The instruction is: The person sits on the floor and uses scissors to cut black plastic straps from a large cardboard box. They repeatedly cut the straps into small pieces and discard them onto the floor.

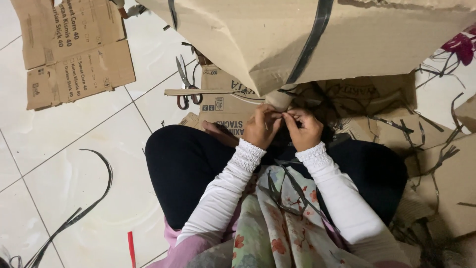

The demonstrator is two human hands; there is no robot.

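I sit on the floor with a large bundle of folded brown cardboard (277, 34) in front of me, bound by a black plastic strap (310, 47). My left hand (261, 126) and my right hand (303, 130) meet just below the bundle's near corner. Both pinch the dark strap where it comes down from the cardboard, fingers closed on it. White sleeves with lace cuffs cover my arms. More black strap ends (292, 188) trail over my lap.
Scissors with brown handles (186, 82) lie on flat cardboard (223, 99) left of my hands. A flattened printed carton (74, 49) lies at the far left on the white tiles. Loose black straps (84, 208) curl on the floor; cardboard scraps and straps (436, 164) pile at right.
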